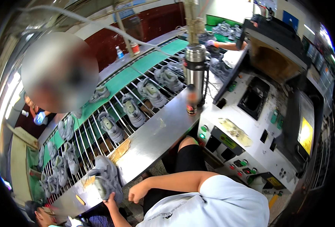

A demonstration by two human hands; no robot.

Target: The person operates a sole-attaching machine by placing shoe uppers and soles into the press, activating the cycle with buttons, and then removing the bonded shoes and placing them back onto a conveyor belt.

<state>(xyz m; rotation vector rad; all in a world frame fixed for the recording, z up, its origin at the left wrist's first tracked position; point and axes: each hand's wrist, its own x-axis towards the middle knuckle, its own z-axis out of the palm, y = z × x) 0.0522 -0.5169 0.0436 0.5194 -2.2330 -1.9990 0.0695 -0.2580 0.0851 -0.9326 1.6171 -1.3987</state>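
Observation:
My left hand [110, 201] grips a grey sneaker [107, 178] at its lower end, over the near edge of the metal bench. The sneaker is tilted, with its pale tongue side toward the left. To the right of the sneaker and apart from it, my right hand [138, 192] is closed in a loose fist; the inside of its fingers is hidden. A brown patch [120, 152] lies on the bench just beyond the sneaker. A small yellow stick-like piece [80, 199] rests to its left.
Several grey sneakers [134, 110] stand on a rack of metal rods beside a green belt [137, 70]. A steel flask [195, 70] and a small dark bottle [191, 102] stand at the bench's right end. A white machine [231, 125] adjoins it. Co-workers' gloved hands [40, 118] show at left and far back.

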